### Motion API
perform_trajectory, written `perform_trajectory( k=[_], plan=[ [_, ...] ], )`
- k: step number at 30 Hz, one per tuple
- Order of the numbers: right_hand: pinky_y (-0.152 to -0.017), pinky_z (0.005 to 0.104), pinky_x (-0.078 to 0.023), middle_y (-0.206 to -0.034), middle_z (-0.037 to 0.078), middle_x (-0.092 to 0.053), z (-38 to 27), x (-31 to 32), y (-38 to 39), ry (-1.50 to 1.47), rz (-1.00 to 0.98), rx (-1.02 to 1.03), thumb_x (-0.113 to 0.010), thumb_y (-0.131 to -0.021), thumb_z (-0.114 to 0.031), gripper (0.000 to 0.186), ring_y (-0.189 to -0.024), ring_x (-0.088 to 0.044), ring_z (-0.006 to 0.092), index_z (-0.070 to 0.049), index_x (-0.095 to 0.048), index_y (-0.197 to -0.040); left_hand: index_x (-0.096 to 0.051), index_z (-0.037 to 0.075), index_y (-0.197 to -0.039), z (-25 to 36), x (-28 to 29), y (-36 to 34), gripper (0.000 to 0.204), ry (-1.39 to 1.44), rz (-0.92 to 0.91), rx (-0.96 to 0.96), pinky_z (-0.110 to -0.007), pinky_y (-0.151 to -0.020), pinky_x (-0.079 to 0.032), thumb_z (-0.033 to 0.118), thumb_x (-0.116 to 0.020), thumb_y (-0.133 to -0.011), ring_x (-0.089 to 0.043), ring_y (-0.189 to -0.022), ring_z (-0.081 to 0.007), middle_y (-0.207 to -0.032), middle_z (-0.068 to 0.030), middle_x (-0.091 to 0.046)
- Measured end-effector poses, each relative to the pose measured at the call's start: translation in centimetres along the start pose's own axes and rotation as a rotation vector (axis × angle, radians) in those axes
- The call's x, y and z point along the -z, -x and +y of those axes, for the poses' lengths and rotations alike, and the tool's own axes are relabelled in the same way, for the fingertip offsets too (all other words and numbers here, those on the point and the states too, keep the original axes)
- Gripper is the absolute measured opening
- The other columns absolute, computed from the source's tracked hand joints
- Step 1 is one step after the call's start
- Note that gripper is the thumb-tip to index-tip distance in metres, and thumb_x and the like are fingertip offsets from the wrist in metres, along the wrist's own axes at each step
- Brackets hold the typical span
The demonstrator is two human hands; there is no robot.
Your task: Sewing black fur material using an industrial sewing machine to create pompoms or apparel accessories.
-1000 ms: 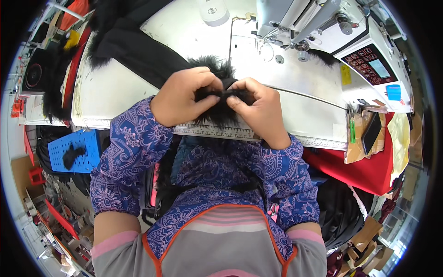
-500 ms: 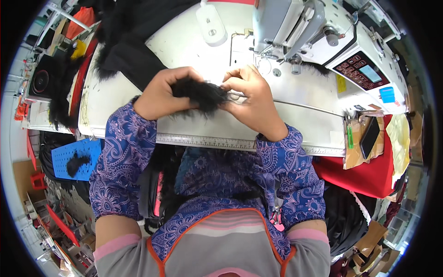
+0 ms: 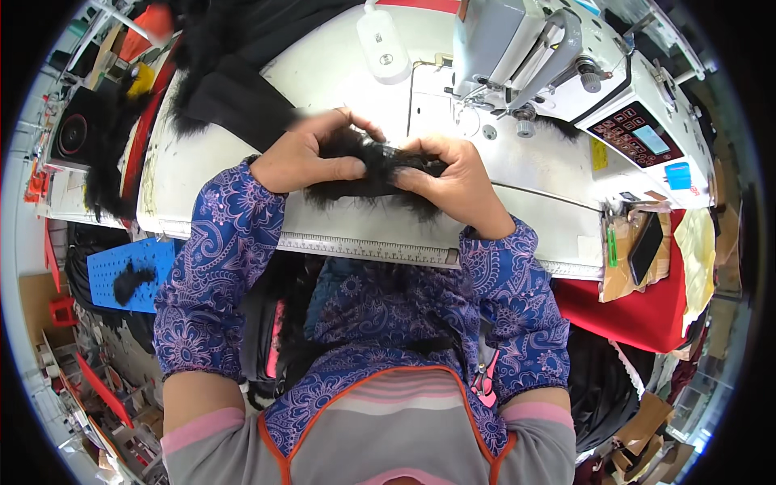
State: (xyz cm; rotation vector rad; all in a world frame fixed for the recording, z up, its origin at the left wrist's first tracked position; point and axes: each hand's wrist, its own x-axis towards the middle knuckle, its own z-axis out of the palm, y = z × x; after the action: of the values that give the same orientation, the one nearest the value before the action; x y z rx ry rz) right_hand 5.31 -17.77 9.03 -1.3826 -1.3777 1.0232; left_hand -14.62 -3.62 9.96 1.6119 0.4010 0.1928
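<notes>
Both hands grip a shaggy black fur trim (image 3: 376,194) above the white sewing table (image 3: 525,226). My left hand (image 3: 307,162) pinches its left part, thumb on top; my right hand (image 3: 449,182) holds the right part with thumb laid across the fur. The fingertips are partly hidden in the hair. Behind my left hand lies a black cloth (image 3: 238,101) with furry edging, spreading toward the back left. The grey-white sewing machine (image 3: 505,56) stands just beyond my right hand. A ruler strip (image 3: 364,246) runs along the table's front edge.
A white oblong device (image 3: 381,48) sits at the back. At right are a control panel (image 3: 630,129), a phone (image 3: 645,246) on cardboard and red fabric (image 3: 614,315). At left are a black speaker (image 3: 77,129) and a blue perforated board (image 3: 109,267) with fur on it.
The fur trim, bunched toward my left hand half a second ago, now stretches between both hands. My left hand has shifted its grip, and my right hand's thumb has come forward onto the fur.
</notes>
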Motion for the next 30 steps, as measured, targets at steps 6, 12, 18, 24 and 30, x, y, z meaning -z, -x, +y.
perform_trajectory(
  k=[6, 12, 18, 24, 30],
  plan=[
    [-0.070, 0.0250, -0.049, -0.082, 0.003, -0.066, 0.8, -1.1, 0.6, 0.009, 0.247, 0.240, -0.080, -0.076, -0.009, 0.022, -0.076, -0.061, 0.0106, -0.002, -0.070, -0.094, -0.061, 0.003, -0.111, -2.1, 0.3, -0.3, 0.028, 0.021, 0.036, -0.026, -0.026, -0.097, -0.043, 0.007, -0.070, -0.086, -0.055, -0.106, -0.0094, -0.109, -0.0007, -0.062],
    [-0.072, 0.0273, -0.049, -0.087, 0.007, -0.068, 1.9, -0.8, 0.3, 0.172, 0.175, 0.264, -0.079, -0.073, -0.003, 0.020, -0.079, -0.063, 0.0152, 0.001, -0.069, -0.091, -0.065, 0.003, -0.111, -2.3, -0.8, -0.1, 0.026, -0.013, 0.091, 0.021, -0.025, -0.092, -0.046, 0.005, -0.069, -0.085, -0.057, -0.099, -0.0079, -0.106, -0.0005, -0.064],
    [-0.074, 0.0265, -0.048, -0.088, 0.007, -0.067, 2.3, -0.7, 0.3, 0.079, 0.040, 0.265, -0.078, -0.074, -0.002, 0.020, -0.081, -0.061, 0.0139, 0.000, -0.070, -0.092, -0.065, 0.002, -0.101, -3.0, -1.3, 0.0, 0.020, 0.000, 0.108, 0.005, -0.024, -0.086, -0.047, 0.001, -0.071, -0.082, -0.058, -0.091, -0.0070, -0.097, 0.0002, -0.066],
    [-0.072, 0.0288, -0.049, -0.087, 0.005, -0.069, 2.1, -1.4, 0.4, 0.194, 0.157, 0.261, -0.079, -0.073, -0.002, 0.021, -0.078, -0.062, 0.0148, -0.001, -0.070, -0.092, -0.065, 0.003, -0.090, -2.5, -2.0, 0.3, 0.017, -0.184, 0.184, -0.084, -0.023, -0.077, -0.048, 0.001, -0.077, -0.077, -0.058, -0.083, -0.0058, -0.087, 0.0016, -0.065],
    [-0.072, 0.0319, -0.052, -0.080, 0.007, -0.067, 2.0, -1.5, 0.2, 0.468, 0.217, 0.425, -0.077, -0.073, -0.007, 0.020, -0.075, -0.065, 0.0217, -0.004, -0.070, -0.091, -0.064, 0.003, -0.089, -2.7, -3.1, 0.3, 0.017, -0.127, 0.304, -0.123, -0.022, -0.074, -0.048, 0.000, -0.076, -0.078, -0.058, -0.082, -0.0053, -0.085, 0.0017, -0.065]
  ],
)
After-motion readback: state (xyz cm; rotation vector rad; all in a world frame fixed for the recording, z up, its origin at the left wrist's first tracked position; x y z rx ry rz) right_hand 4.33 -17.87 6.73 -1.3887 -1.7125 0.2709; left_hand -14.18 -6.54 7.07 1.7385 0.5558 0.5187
